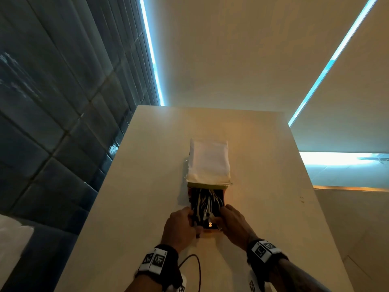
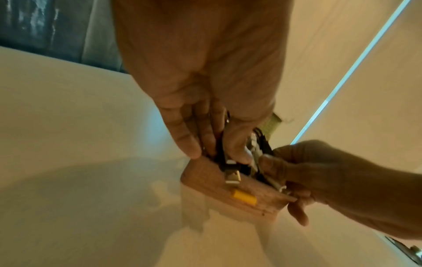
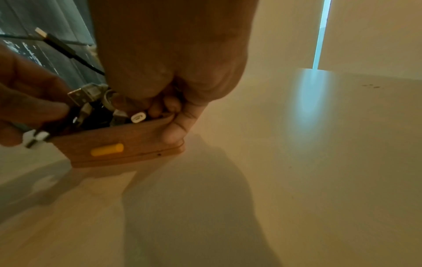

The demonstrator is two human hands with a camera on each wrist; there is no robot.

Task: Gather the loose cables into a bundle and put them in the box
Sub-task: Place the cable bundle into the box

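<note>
Left hand (image 1: pixel 179 227): at the near left corner of the box (image 2: pixel 230 191), fingers (image 2: pixel 186 142) pointing down and close together, thumb opposed, pinching black cables (image 1: pixel 207 204) and a plug just inside the rim; the little finger touches the outer left edge of the box. Right hand (image 1: pixel 232 225): at the near right corner, fingers curled over the rim into the cable ends, thumb pressed against the outside of the box wall; exactly which cable it grips cannot be told. Between the two hands: a tangle of black and white cables lying lengthwise inside the box, with several metal and white plugs sticking up above the near rim, one metal USB plug (image 2: pixel 233 178) hanging over the near wall. Box: small, wooden-toned, open at the top, resting on the table (image 1: pixel 263 165), a yellow catch (image 3: pixel 107 149) on its near wall below both hands. Beyond the hands, at the far end of the box: a white lid or cover (image 1: pixel 208 162) standing tilted back, hinged or propped, which cannot be told. Behind the left wrist, nearer the person: one loose black cable (image 1: pixel 195 268) looping over the table, outside the box. Both wrists: black bands with printed markers (image 1: pixel 264 249). Left of the table: dark tiled wall (image 1: pixel 52 123).
</note>
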